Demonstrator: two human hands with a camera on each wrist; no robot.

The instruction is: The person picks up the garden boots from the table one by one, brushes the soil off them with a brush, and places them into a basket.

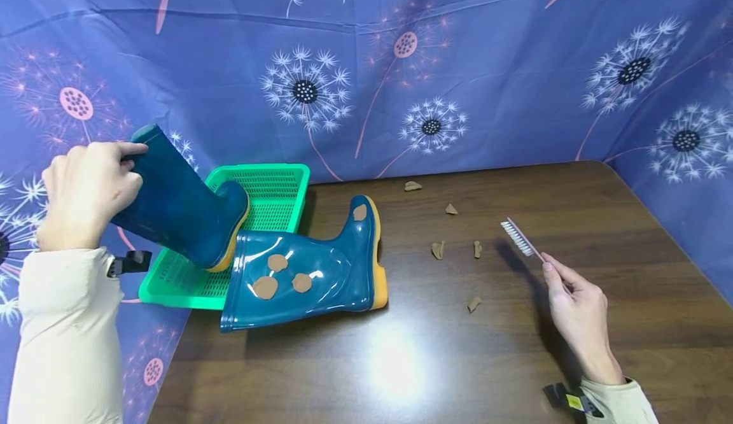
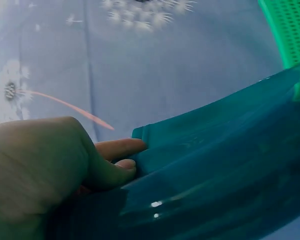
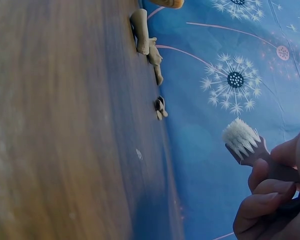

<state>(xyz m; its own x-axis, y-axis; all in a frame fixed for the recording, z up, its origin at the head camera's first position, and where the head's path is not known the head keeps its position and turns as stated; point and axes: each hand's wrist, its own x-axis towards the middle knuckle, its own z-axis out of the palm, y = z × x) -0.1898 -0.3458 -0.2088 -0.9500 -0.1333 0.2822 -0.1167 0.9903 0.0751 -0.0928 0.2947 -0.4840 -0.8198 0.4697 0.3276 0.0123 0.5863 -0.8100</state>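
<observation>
My left hand (image 1: 91, 188) grips the top of a teal rain boot (image 1: 177, 201) with a yellow sole, its thumb and fingers about the shaft rim in the left wrist view. That boot tilts over a green plastic basket (image 1: 300, 188), foot end low in it. A second teal rain boot (image 1: 326, 271) lies on its side, its shaft opening at the basket's edge, with several brown patches (image 1: 265, 288) on it. Out to the right, my right hand (image 1: 578, 312) holds a small brush (image 1: 518, 238) by its handle, white bristles showing, above the table.
Several brown crumbs (image 1: 438, 250) lie scattered on the wooden table (image 1: 458, 367) between the lying boot and the brush. A blue cloth (image 1: 504, 93) with dandelion prints hangs behind the table and along its sides.
</observation>
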